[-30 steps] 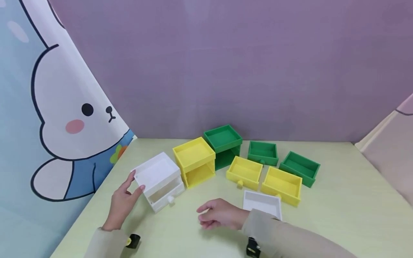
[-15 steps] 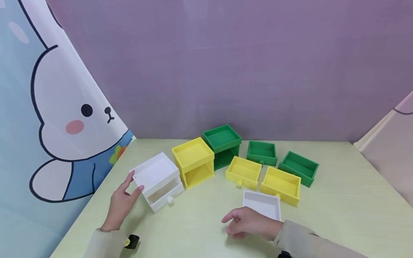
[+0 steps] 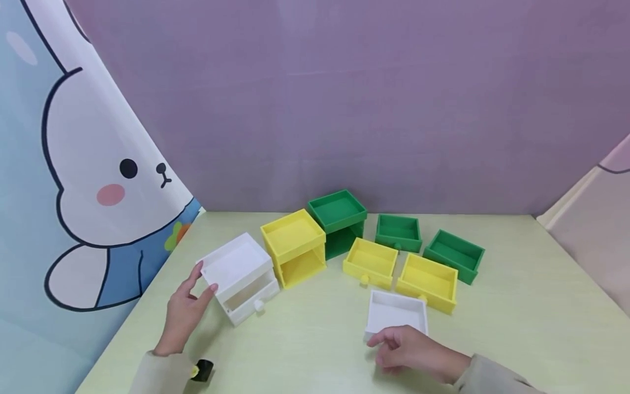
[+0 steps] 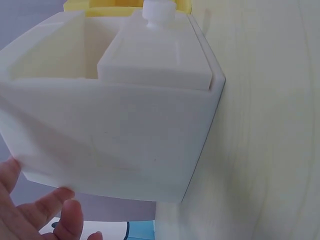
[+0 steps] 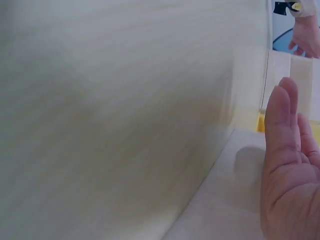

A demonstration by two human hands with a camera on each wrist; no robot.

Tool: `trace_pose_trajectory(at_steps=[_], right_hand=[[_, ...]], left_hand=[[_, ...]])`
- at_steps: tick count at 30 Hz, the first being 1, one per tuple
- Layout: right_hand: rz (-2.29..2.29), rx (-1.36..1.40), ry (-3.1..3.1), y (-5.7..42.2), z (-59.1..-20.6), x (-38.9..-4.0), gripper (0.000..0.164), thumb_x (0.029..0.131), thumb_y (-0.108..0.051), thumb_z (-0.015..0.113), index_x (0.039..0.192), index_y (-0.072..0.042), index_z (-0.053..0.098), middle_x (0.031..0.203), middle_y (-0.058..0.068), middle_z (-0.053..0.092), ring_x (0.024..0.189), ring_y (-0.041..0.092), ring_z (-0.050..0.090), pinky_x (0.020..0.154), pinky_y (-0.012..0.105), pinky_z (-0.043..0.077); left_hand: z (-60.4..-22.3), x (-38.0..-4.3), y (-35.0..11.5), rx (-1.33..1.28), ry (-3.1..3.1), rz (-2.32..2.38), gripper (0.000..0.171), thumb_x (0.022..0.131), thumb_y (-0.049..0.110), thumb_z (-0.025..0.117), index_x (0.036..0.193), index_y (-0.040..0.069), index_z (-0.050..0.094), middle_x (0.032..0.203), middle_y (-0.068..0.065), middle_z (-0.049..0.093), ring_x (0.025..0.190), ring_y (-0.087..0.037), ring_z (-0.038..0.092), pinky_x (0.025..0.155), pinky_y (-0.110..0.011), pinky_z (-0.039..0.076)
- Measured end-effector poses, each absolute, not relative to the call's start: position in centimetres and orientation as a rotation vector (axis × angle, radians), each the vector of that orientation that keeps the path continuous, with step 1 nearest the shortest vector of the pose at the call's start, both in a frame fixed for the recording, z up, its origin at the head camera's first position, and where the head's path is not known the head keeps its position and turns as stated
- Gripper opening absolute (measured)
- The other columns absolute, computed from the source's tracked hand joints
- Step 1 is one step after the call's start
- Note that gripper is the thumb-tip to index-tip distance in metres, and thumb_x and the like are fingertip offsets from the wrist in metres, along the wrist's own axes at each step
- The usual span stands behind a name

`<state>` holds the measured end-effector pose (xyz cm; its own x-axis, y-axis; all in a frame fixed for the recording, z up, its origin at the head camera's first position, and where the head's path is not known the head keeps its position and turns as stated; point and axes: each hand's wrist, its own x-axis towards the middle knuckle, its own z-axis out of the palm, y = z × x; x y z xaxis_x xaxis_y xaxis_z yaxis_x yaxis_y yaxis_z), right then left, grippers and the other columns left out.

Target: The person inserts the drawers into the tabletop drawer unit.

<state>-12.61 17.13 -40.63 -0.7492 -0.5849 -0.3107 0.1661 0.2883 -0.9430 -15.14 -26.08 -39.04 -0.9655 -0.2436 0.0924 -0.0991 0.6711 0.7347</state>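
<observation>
White drawer (image 3: 397, 314) lies on bench (image 3: 517, 306) right of white cabinet (image 3: 241, 273). Right hand (image 3: 418, 358), fingers relaxed, grip empty, reaches its near edge; left hand (image 3: 184, 312) steadies cabinet. Advise pinching both drawer sides, keeping it level.

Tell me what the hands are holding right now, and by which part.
The left hand holds the white cabinet by its left side wall. The right hand is at the near edge of the loose white drawer; no grip shows.

No readable text, labels, brands or numbers appear on anything here.
</observation>
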Motion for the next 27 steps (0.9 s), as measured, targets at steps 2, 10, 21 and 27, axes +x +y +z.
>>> trace_pose_trajectory(at_steps=[2,10,21,27], right_hand=[[-1.523,-0.363,1.922,17.9,-40.9,-12.4,0.032,0.088,-0.005,0.065,0.114,0.012,0.058,0.079,0.002,0.064,0.075,0.014,0.06,0.069,0.025,0.051],[-1.501,-0.288,1.916,20.2,-41.7,-11.5,0.035,0.091,-0.009,0.063,0.119,0.012,0.057,0.073,0.002,0.061,0.067,0.014,0.054,0.065,0.024,0.049],[-1.416,-0.313,1.967,21.4,-41.5,-11.6,0.054,0.087,-0.002,0.065,0.136,0.011,0.044,0.09,0.006,0.064,0.083,0.019,0.057,0.073,0.027,0.051],[-1.32,-0.306,2.063,21.2,-41.3,-11.7,0.055,0.086,-0.005,0.068,0.135,0.007,0.048,0.119,0.021,0.062,0.109,0.035,0.058,0.085,0.043,0.051]], left_hand=[[-39.0,-15.1,-26.0,0.299,-2.704,-1.173,0.067,0.097,0.029,0.057,0.153,0.011,0.023,0.145,-0.027,0.037,0.064,-0.019,0.043,0.056,-0.023,0.04],[-39.1,-15.1,-25.9,0.304,-2.672,-1.18,0.066,0.097,0.027,0.057,0.152,0.01,0.026,0.145,-0.028,0.037,0.062,-0.018,0.045,0.055,-0.023,0.041],[-39.1,-15.1,-25.9,0.306,-2.672,-1.193,0.067,0.097,0.029,0.057,0.153,0.012,0.023,0.146,-0.027,0.036,0.065,-0.018,0.044,0.056,-0.023,0.04],[-39.2,-15.1,-25.9,0.295,-2.658,-1.192,0.066,0.097,0.027,0.057,0.152,0.01,0.025,0.145,-0.027,0.037,0.064,-0.017,0.044,0.055,-0.023,0.041]])
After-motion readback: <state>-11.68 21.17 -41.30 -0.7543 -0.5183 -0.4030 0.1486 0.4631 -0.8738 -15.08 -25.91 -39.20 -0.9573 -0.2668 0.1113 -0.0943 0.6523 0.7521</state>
